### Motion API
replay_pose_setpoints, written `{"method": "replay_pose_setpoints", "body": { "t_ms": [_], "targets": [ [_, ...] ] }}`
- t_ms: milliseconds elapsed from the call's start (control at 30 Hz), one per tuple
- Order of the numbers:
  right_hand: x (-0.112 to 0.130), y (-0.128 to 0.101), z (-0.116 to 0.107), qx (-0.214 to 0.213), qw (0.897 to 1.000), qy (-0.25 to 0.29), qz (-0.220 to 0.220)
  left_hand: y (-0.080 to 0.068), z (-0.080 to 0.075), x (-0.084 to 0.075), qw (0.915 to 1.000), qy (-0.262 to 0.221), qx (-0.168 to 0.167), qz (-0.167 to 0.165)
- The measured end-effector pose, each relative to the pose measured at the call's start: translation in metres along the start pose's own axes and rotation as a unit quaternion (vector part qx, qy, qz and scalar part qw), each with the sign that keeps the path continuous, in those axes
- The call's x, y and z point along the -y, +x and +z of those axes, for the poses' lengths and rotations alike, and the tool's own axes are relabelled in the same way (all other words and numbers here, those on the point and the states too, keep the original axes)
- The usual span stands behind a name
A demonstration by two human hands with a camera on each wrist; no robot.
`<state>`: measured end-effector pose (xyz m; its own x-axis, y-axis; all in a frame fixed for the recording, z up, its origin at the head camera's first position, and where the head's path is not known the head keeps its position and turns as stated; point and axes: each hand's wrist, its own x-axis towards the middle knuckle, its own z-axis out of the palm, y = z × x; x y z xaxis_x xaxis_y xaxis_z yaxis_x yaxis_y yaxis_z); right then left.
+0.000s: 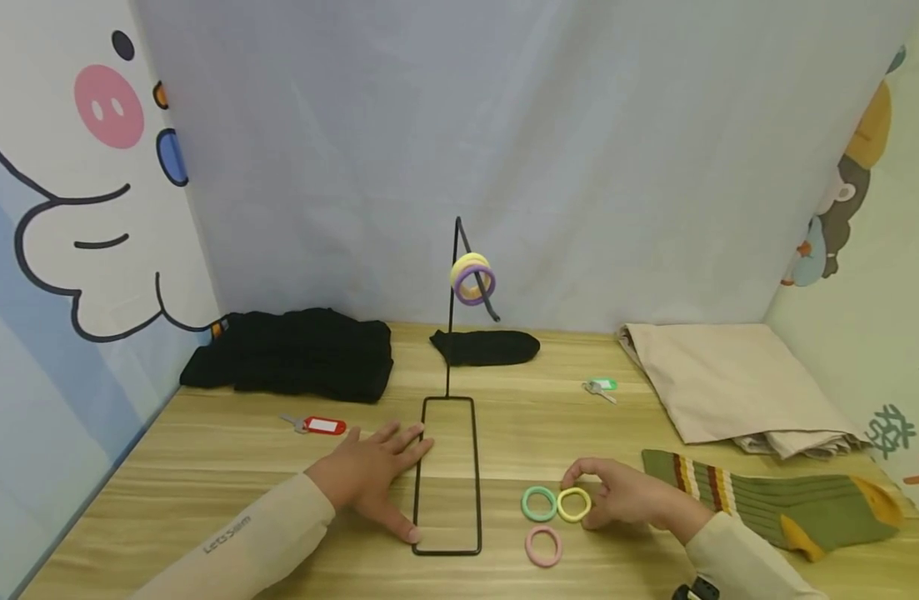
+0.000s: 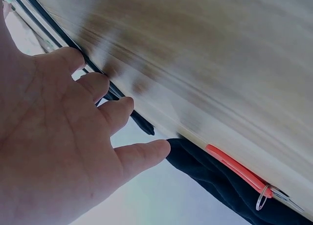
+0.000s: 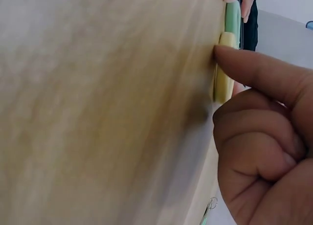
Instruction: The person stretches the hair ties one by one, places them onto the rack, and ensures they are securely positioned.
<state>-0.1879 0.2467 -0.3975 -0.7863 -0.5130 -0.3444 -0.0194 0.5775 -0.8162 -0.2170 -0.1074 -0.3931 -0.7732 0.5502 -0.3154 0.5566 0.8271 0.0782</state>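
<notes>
A black wire stand has a rectangular base (image 1: 447, 477) lying on the wooden table (image 1: 227, 467). From its upright rod's hook hang a yellow and a purple ring (image 1: 472, 279). My left hand (image 1: 377, 475) lies flat and open on the table, its fingers (image 2: 122, 107) touching the left wire of the base (image 2: 142, 123). Right of the base lie a green ring (image 1: 539, 503), a yellow ring (image 1: 574, 504) and a pink ring (image 1: 543, 546). My right hand (image 1: 609, 497) pinches the yellow ring (image 3: 224, 83) between finger and thumb, with the ring flat on the table beside the green ring (image 3: 233, 17).
A black cloth (image 1: 294, 354) and a black sock (image 1: 489, 346) lie at the back. A red key tag (image 1: 322, 426) lies left of the stand, a green one (image 1: 601, 385) to its right. A folded beige cloth (image 1: 721, 379) and a striped green sock (image 1: 774, 500) lie at right.
</notes>
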Motion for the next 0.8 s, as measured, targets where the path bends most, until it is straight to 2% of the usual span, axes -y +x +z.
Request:
{"method": "replay_pose_setpoints", "body": {
  "t_ms": [300,567,700,800],
  "targets": [
    [0.020,-0.007,-0.004,-0.019,0.999,-0.019,-0.021,0.001,-0.004,-0.002,1.0000,0.005,0.003,-0.002],
    [0.070,-0.014,-0.001,-0.045,0.994,-0.040,-0.096,0.001,-0.005,-0.003,0.9999,-0.003,0.011,-0.004],
    [0.101,-0.018,0.003,-0.083,0.978,-0.054,-0.184,-0.001,-0.004,-0.003,0.9999,-0.006,0.008,-0.005],
    [0.123,-0.023,0.008,-0.132,0.954,-0.077,-0.257,-0.002,-0.004,-0.002,1.0000,-0.009,0.003,-0.002]
  ]
}}
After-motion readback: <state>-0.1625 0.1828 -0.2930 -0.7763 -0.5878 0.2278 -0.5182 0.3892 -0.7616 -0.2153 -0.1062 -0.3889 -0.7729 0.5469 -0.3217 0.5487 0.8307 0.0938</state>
